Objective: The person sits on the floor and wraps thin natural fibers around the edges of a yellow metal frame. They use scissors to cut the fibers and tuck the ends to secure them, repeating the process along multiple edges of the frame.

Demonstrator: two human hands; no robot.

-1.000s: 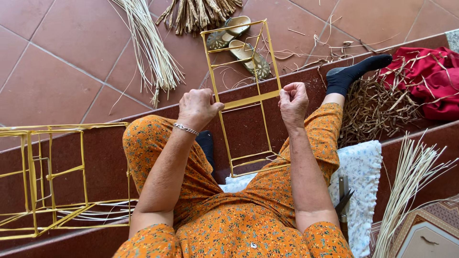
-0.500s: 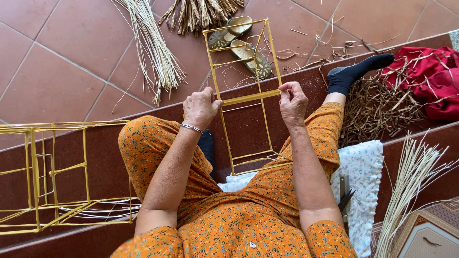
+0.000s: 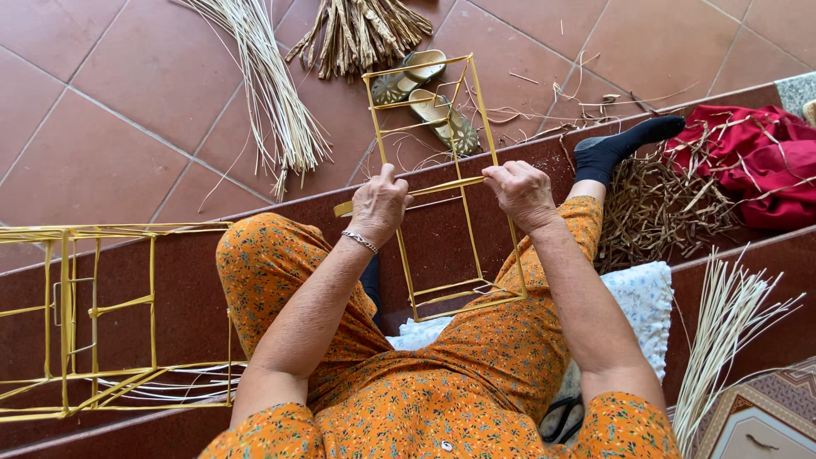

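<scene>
Head view: left hand (image 3: 379,204) and right hand (image 3: 520,190), each grip closed, pinch the yellow frame's (image 3: 476,127) crossbar.

I am seeing a yellow wrapped frame (image 3: 442,187) against dark maroon steps (image 3: 127,272) and terracotta floor tiles (image 3: 102,110). My clothes (image 3: 476,374) are showing orange with a small floral print. A second yellow frame (image 3: 93,323) is lying at my left. Pale straw-coloured reeds (image 3: 272,93) are lying on the tiles, beside tan and green patterned sandals (image 3: 429,93). A black sock (image 3: 616,149), a red cloth (image 3: 756,161), brown scraps (image 3: 654,204) and a white cushion with blue flecks (image 3: 637,306) are showing at my right.
</scene>
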